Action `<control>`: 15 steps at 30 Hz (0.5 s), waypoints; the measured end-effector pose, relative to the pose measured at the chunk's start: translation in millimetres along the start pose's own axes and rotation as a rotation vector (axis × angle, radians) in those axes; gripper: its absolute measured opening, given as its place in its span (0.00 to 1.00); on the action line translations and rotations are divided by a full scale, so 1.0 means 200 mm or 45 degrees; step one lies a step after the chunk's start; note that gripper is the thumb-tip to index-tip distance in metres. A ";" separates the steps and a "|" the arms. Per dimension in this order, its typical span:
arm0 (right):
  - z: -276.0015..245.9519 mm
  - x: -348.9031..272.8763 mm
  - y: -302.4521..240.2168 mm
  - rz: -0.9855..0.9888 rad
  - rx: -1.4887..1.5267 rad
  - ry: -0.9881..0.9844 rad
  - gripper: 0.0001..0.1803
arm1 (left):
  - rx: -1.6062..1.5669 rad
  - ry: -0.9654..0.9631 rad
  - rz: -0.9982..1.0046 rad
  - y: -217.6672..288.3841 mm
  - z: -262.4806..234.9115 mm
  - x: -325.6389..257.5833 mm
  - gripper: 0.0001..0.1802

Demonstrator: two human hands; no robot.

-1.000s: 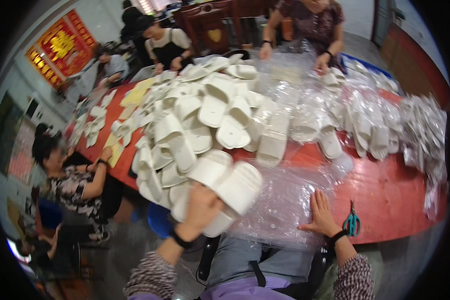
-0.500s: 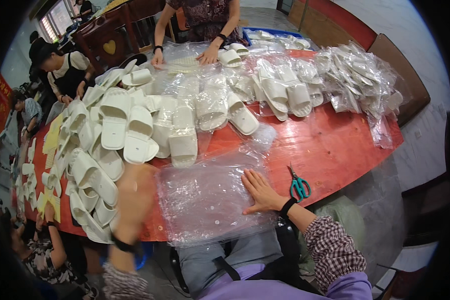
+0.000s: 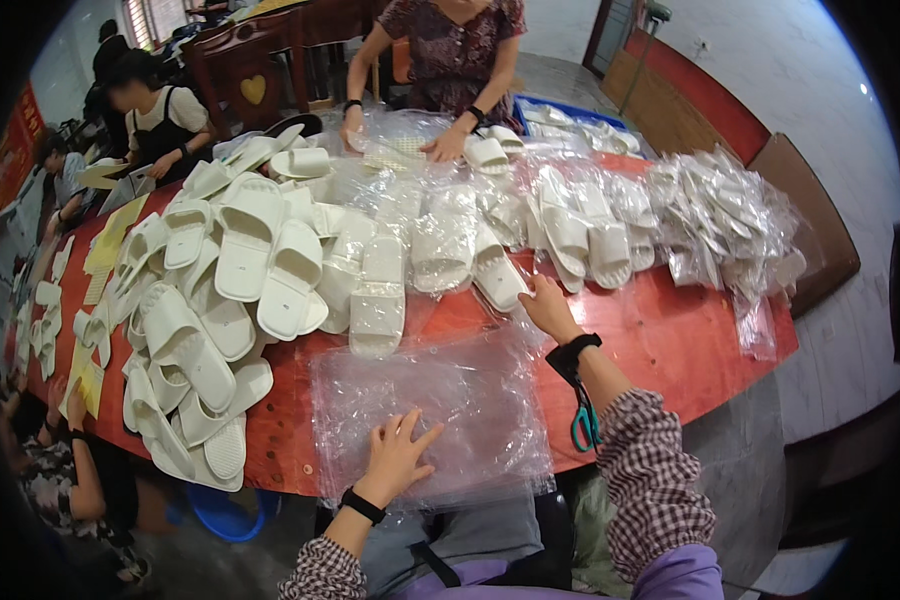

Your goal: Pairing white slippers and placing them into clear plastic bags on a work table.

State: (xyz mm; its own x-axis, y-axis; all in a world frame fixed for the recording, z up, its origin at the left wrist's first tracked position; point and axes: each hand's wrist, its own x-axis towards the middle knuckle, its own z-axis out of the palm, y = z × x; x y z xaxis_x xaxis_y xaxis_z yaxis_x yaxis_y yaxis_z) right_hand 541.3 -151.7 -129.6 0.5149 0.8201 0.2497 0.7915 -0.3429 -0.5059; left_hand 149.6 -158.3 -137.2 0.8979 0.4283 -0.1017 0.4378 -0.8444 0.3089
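My left hand (image 3: 398, 458) lies with fingers spread on a stack of clear plastic bags (image 3: 450, 395) at the table's near edge. Beyond the stack, my right hand (image 3: 550, 308) is at the toe of a white slipper (image 3: 498, 272); its fingers are bent together, and what they hold, if anything, is hidden. Teal-handled scissors (image 3: 584, 425) rest beside the bags, partly covered by my right wrist and sleeve. Other white slippers (image 3: 378, 300) lie just past the bags, some under clear plastic.
A heap of loose white slippers (image 3: 185, 340) fills the left of the red table (image 3: 660, 345). Bagged slippers (image 3: 715, 215) pile up at the far right. A co-worker's hands (image 3: 445, 145) handle plastic across the table. A blue basin (image 3: 228, 512) stands below; a blue crate (image 3: 570, 115) is behind.
My right hand has moved from the bag stack forward to the slipper's toe, over where crumpled plastic lay. My left hand, blurred before near the slipper heap, now lies on the bags.
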 end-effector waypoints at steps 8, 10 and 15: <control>0.03 0.24 0.06 0.490 0.371 -0.377 0.26 | -0.032 0.036 0.010 -0.01 0.04 -0.01 0.44; -0.07 0.32 -0.02 0.815 1.253 -0.260 0.12 | -0.038 0.035 0.008 -0.03 0.06 -0.03 0.44; -0.72 0.42 -0.09 0.752 1.545 0.157 0.13 | -0.020 0.053 0.015 -0.04 0.06 0.00 0.42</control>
State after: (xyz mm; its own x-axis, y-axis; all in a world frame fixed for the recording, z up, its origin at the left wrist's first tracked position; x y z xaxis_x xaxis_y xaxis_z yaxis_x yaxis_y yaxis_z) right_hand 618.2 -142.9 19.5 0.7504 0.6243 -0.2170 -0.3102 0.0427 -0.9497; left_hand 146.3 -155.4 -150.0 0.9002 0.4316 -0.0582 0.4259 -0.8445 0.3246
